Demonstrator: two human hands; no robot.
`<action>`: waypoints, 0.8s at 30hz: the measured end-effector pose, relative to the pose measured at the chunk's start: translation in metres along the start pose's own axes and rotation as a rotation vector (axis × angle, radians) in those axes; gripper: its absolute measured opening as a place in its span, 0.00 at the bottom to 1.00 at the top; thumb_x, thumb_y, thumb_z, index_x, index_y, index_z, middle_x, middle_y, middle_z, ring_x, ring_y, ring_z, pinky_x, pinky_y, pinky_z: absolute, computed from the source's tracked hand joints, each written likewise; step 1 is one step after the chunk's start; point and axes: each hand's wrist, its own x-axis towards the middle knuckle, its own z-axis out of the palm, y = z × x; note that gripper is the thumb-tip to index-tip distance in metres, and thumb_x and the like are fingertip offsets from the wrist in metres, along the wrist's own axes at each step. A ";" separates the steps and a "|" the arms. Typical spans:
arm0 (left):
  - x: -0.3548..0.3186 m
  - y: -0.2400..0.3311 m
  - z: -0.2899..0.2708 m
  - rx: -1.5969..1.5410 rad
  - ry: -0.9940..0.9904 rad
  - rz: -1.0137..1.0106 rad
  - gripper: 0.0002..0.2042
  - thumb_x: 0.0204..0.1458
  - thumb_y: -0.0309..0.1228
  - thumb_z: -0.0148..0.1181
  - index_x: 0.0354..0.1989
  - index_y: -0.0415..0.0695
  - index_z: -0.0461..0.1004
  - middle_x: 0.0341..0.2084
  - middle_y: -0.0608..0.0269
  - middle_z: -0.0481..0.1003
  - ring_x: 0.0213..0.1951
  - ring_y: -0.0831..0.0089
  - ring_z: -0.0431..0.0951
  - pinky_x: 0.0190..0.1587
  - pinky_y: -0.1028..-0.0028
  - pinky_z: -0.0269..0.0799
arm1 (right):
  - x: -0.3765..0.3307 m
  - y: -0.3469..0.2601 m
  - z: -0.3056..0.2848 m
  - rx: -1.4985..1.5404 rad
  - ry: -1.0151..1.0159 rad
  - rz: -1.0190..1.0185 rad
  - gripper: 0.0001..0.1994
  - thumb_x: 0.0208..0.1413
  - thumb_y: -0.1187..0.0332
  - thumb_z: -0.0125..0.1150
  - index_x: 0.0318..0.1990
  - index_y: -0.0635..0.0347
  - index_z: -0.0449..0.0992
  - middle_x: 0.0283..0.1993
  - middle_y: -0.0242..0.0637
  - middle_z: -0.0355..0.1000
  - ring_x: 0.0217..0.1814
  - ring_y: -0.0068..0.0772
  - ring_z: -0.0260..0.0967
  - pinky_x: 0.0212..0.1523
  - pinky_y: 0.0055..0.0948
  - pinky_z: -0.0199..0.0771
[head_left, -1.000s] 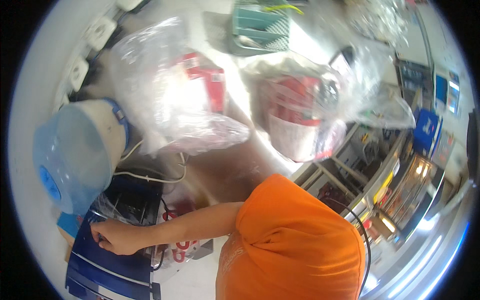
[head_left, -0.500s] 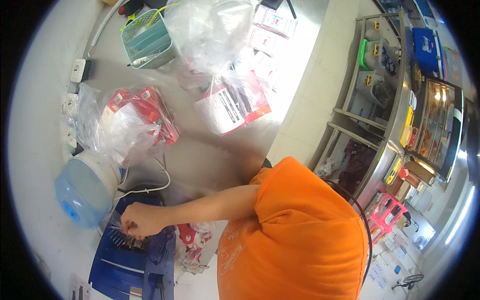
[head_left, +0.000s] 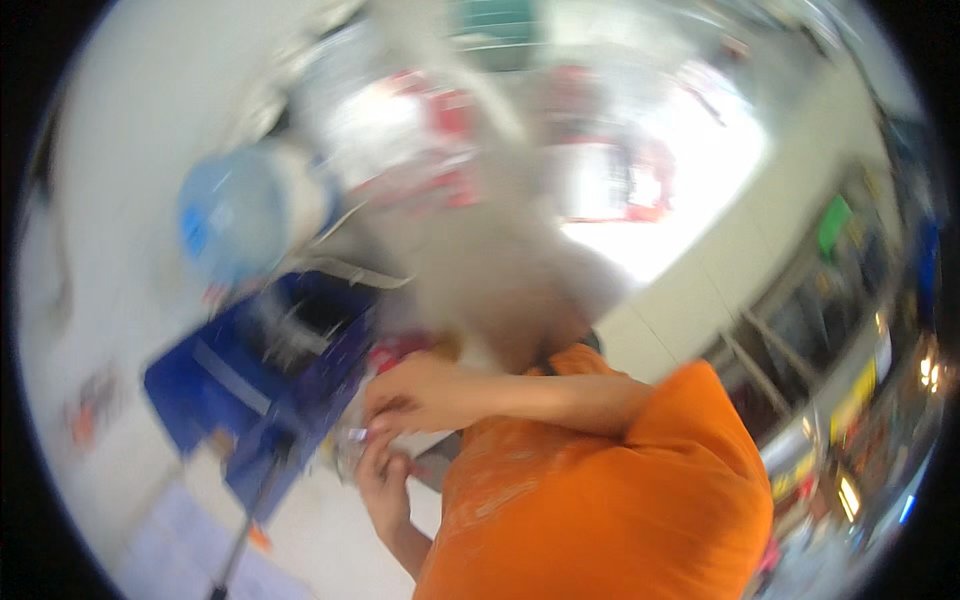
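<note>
whitish sm. item (head_left: pixel 356 435) | at r fingers (head_left: pixel 382 420) + l fingers (head_left: pixel 372 465) | grip unclear, blurred

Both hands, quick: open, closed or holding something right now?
Left hand: fingers bent; too blurred to tell whether it holds anything.
Right hand: fingers curled; any hold cannot be told.

The right hand (head_left: pixel 430 393) has left the blue case (head_left: pixel 290 380) and is now close to the orange shirt (head_left: pixel 600 490). The left hand (head_left: pixel 385 485), which was not visible before, has appeared just beside it.
</note>
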 end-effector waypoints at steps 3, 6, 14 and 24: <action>0.003 0.004 -0.034 -0.049 -0.196 0.004 0.14 0.58 0.32 0.57 0.47 0.34 0.74 0.24 0.63 0.73 0.25 0.76 0.73 0.30 0.75 0.70 | 0.008 0.023 0.008 0.085 0.161 -0.055 0.10 0.57 0.68 0.63 0.42 0.65 0.76 0.31 0.35 0.77 0.32 0.25 0.74 0.32 0.24 0.72; -0.034 0.004 -0.095 0.004 -0.052 -0.181 0.11 0.57 0.30 0.55 0.38 0.34 0.76 0.24 0.63 0.73 0.23 0.76 0.72 0.27 0.76 0.68 | 0.046 0.024 0.004 0.308 0.212 0.268 0.07 0.60 0.69 0.59 0.40 0.65 0.75 0.35 0.34 0.76 0.32 0.19 0.70 0.34 0.21 0.72; -0.090 0.044 -0.259 -0.251 1.142 -0.076 0.07 0.60 0.35 0.54 0.29 0.51 0.68 0.17 0.79 0.54 0.18 0.90 0.52 0.18 0.84 0.44 | 0.174 0.078 0.026 0.133 0.178 0.064 0.07 0.60 0.71 0.59 0.40 0.67 0.71 0.40 0.39 0.76 0.40 0.27 0.73 0.44 0.26 0.71; 0.109 0.078 -0.243 0.641 0.421 -0.290 0.26 0.63 0.51 0.46 0.47 0.35 0.75 0.20 0.71 0.63 0.22 0.83 0.61 0.25 0.78 0.57 | 0.234 0.120 0.074 -0.062 0.259 -0.156 0.14 0.52 0.73 0.63 0.47 0.63 0.74 0.37 0.36 0.74 0.46 0.43 0.64 0.47 0.38 0.65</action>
